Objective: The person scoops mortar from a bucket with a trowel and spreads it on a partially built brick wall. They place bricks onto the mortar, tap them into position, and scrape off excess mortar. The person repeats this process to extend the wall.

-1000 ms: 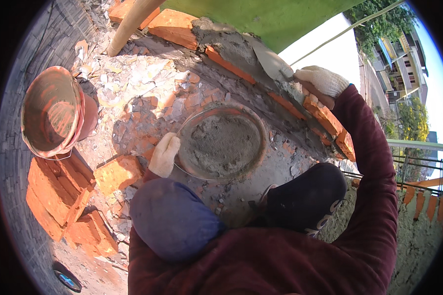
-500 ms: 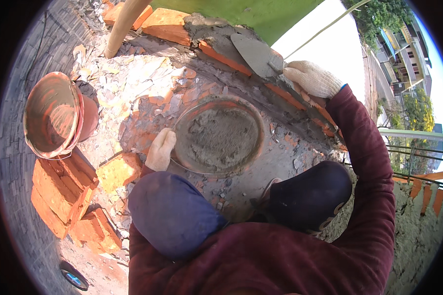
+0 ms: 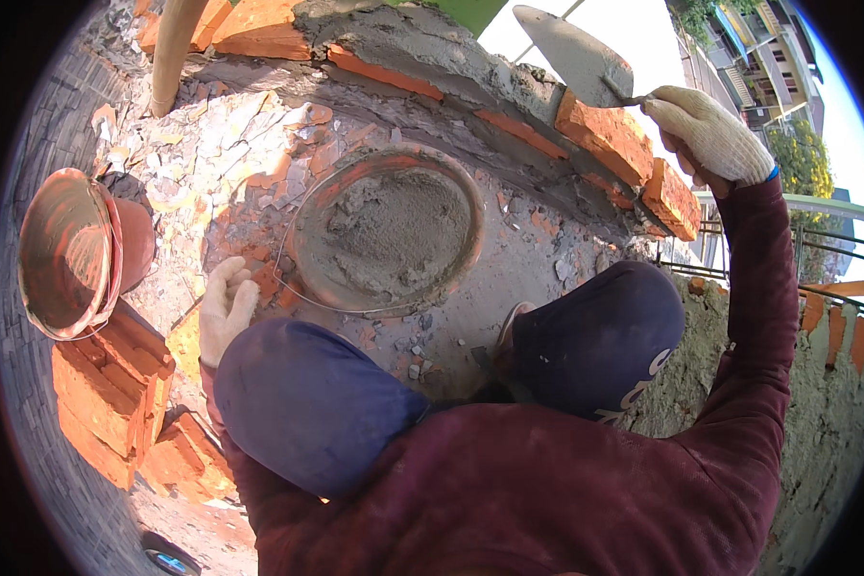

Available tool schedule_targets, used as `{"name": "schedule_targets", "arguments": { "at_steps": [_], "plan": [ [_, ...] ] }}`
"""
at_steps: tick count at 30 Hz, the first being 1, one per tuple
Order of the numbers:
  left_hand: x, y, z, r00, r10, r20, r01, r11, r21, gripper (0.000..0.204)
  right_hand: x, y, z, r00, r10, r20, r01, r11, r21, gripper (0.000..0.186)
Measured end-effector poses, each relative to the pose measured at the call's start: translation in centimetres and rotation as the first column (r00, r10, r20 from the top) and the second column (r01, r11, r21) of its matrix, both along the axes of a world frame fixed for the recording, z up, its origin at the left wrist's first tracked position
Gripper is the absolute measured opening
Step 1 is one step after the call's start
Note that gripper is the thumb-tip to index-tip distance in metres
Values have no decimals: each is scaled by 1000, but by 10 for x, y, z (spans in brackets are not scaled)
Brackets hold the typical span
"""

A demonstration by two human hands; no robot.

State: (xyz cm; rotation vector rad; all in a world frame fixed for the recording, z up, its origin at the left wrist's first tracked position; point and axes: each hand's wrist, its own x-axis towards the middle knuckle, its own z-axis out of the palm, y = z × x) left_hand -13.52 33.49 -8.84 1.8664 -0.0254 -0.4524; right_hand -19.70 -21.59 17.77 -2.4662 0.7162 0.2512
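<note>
My right hand (image 3: 708, 136), in a white knit glove, is closed round the handle of a trowel (image 3: 574, 60). The trowel's grey-smeared blade is raised above the low brick wall (image 3: 514, 134), which has fresh mortar along its top. Two orange bricks, one (image 3: 607, 136) beside the blade and another (image 3: 672, 199) below my right hand, sit on the wall. My left hand (image 3: 227, 309), gloved too, holds nothing, its fingers apart and partly curled. It is left of a round bucket (image 3: 468, 245) of wet grey mortar (image 3: 394, 235), clear of its wire handle.
Two nested buckets (image 3: 134, 245), mortar-stained inside, stand at the left. Orange bricks (image 3: 106, 394) are stacked near them. Broken rubble (image 3: 221, 144) covers the ground, and a wooden pole (image 3: 175, 58) rises at the back. My knees (image 3: 307, 403) are close to the mortar bucket.
My right hand has lifted the trowel off the wall's mortar and carried it right. My left hand has moved leftward, away from the bucket's rim. The whole view has shifted slightly.
</note>
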Motion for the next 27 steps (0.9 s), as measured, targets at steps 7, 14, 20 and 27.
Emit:
{"name": "schedule_targets", "arguments": {
  "at_steps": [7,14,20,27],
  "plan": [
    [5,85,-23,985,-12,-171,-40,954,-298,49,14,47,3,687,663,-296,-710,527,-468,33],
    [9,-58,-10,933,-283,-222,168,889,-426,56,43,115,-146,366,884,-291,-787,127,-604,21],
    [9,-95,-10,936,-348,-49,304,871,-386,49,51,142,-152,416,731,-541,-908,305,-286,20],
    [11,-110,15,848,-526,-67,405,725,-557,76,21,80,-168,551,789,-271,-677,613,408,6]
  ]
}}
